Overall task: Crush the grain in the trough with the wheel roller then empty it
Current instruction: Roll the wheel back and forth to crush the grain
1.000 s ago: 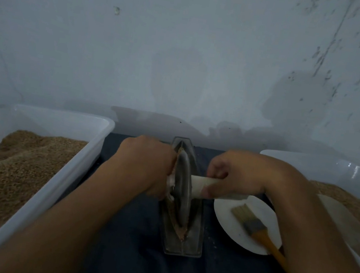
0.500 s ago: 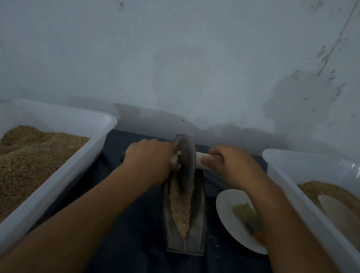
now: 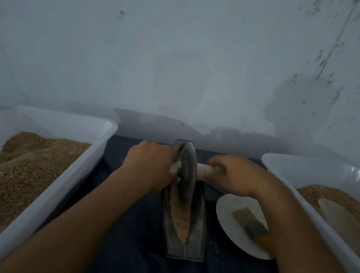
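A dark metal trough (image 3: pixel 196 238) lies lengthwise on the dark cloth in the middle, with tan grain (image 3: pixel 180 219) along its groove. The grey wheel roller (image 3: pixel 188 172) stands upright in the trough's far half. Its pale wooden handle (image 3: pixel 204 170) sticks out on both sides. My left hand (image 3: pixel 149 166) grips the left end of the handle. My right hand (image 3: pixel 235 176) grips the right end. The near half of the grain lies uncovered.
A white bin (image 3: pixel 56 183) heaped with brown grain stands at the left. Another white bin (image 3: pixel 304 200) at the right holds grain and a pale scoop (image 3: pixel 343 219). A white plate (image 3: pixel 228 226) with a brush (image 3: pixel 252 225) lies right of the trough. A wall rises close behind.
Both hands have rolled the wheel from the trough's middle to its far end. From half a second ago it has come slightly back toward me. The near grain is now uncovered.
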### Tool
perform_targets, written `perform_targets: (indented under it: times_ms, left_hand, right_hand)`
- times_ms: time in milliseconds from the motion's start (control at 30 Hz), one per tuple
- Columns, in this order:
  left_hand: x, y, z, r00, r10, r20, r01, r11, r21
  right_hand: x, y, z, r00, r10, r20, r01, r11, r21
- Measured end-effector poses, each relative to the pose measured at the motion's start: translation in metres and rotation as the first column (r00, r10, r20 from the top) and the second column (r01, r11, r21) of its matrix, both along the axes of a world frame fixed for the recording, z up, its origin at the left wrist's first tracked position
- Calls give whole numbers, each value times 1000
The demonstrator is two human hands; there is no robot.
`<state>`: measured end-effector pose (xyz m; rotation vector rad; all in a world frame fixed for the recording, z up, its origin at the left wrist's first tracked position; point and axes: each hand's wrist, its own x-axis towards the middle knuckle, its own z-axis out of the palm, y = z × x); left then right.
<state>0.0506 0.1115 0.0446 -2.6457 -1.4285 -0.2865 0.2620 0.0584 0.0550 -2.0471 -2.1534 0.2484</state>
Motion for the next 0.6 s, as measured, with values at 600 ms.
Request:
perform_targets:
  times_ms: [600]
  left_hand:
    - [-1,4,8,999,-46,-24,40,980,-194]
  right_hand:
    - [5,1,-6,992,82,-96,-93,989,-114]
